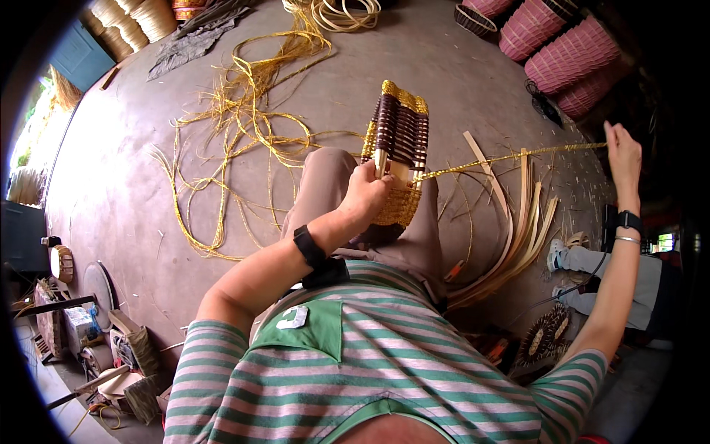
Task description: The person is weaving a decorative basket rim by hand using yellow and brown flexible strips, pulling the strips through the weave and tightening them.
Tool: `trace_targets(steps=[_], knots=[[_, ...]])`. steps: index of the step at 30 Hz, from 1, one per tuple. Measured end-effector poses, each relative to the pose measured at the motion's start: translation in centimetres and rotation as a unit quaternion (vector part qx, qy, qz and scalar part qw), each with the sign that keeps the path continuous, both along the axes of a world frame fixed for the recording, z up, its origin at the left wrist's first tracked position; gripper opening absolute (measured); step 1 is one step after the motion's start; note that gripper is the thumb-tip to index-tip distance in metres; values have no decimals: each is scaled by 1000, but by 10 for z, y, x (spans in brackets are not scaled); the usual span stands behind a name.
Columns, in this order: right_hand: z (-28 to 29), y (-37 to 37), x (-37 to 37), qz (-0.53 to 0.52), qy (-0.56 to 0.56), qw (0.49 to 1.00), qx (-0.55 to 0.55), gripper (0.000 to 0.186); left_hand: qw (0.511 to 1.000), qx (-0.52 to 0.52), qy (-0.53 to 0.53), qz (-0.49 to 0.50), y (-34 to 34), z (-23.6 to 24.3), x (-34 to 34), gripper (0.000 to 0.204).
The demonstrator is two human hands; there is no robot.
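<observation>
A small woven basket (403, 122) in dark brown and gold stands tilted up between my knees, its lower part gold and pale bare stakes showing in its middle. My left hand (366, 194) is closed on its near left side, the fingertips partly hidden against the stakes. From the basket's right side a twisted gold cord (510, 157) runs out nearly straight to the far right. There my right hand (623, 148), raised with the arm stretched out, pinches the cord's far part.
Tangled gold cord (255, 122) spreads over the floor ahead and left. Flat pale strips (529, 222) lie curved at my right, near another person's legs (592, 277). Stacked pink baskets (569, 55) stand far right, a cane coil (346, 15) at the back. Wooden pieces (137, 362) crowd the lower left.
</observation>
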State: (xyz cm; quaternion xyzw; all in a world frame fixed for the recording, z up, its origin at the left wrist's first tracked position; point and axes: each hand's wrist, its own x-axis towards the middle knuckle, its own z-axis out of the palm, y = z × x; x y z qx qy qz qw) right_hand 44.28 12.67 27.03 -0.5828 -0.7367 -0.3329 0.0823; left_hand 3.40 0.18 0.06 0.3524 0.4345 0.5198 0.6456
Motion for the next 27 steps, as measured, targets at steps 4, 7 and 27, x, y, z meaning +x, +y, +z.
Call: trace_targets(steps=[4,7,27], knots=[[-52,-37,-98,234,-56,969,49,23,1000,-11,10,27,-1,0,-4,23],[-108,-76,-195,409,115,889,-174,24,999,5,49,0,1,-4,1,23],[-154,-62,-276,524,-51,767,-365,9,997,19,-78,16,-7,-3,2,25]])
